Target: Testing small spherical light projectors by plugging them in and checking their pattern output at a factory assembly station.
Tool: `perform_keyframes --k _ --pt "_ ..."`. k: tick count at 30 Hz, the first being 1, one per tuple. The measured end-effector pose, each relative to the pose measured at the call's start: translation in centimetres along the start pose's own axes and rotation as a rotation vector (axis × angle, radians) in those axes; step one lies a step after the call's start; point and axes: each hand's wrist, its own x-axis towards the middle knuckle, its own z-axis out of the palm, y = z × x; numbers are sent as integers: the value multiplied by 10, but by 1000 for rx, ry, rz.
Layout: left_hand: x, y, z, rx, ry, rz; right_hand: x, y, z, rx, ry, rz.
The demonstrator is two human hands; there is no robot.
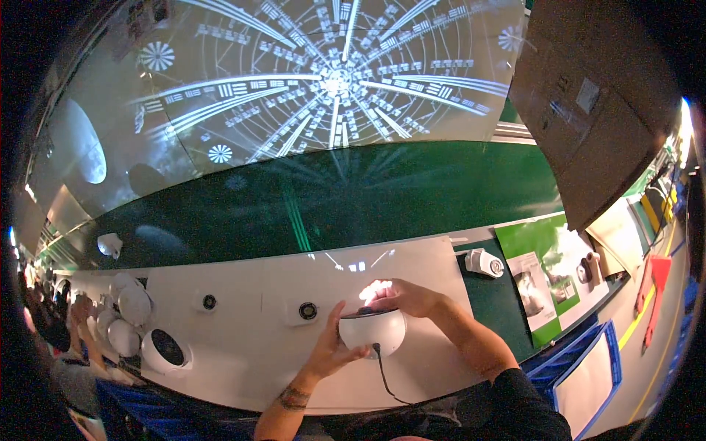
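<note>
A round white projector [384, 336] with a dark top stands on the white bench sheet [434, 367] in front of me. A black cable [384, 378] runs from its near side down to the bench edge. My left hand [331, 349] wraps round its left side, thumb low near the cable. Over the far side of its top, my right hand [401, 298] rests with bent fingers, their tips brightly lit by the beam. Left of the projector lies a small white block with a dark round lens [301, 312]. On the wall glows a radial test pattern [337, 82].
More white round units [168, 350] crowd the bench's left end, with people beyond. A similar small block [207, 302] lies nearby. At the right are a white device [484, 263], a green-and-white printed box [562, 287], a large cardboard box [596, 110] and a blue crate [588, 378].
</note>
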Motion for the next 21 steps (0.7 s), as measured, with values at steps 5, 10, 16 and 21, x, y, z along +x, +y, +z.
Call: perform_keyframes --k 5,10,16,21 --pt "29 -7 -9 146 -158 569 1 -2 2 -104 -17 33" --pt "12 -10 -9 224 12 107 -4 -12 9 -174 21 68" --pt "5 -7 -3 56 34 72 -1 -4 3 -7 -22 -3" --pt "6 -8 -8 121 23 104 0 -7 3 8 -17 90"
